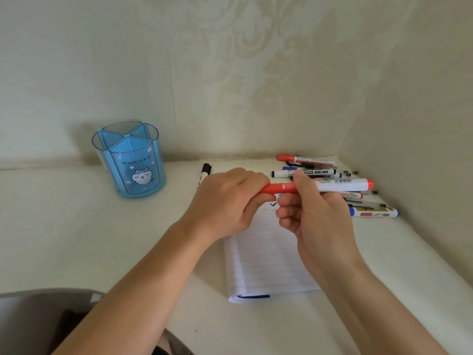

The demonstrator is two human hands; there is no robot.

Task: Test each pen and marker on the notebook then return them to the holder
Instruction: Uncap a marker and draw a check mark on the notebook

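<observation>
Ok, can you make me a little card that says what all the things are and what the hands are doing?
notebook: open, lined page, small ticks near the top
red marker: held level over the notebook
left hand: grips its red cap
right hand: pinches its white barrel
holder: blue, upright on the left, no pens seen inside
black marker: lies by the notebook's top left corner
other pens: loose pile at the back right

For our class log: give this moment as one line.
left hand grips cap; right hand holds marker; notebook below, ticked; holder at left
</observation>
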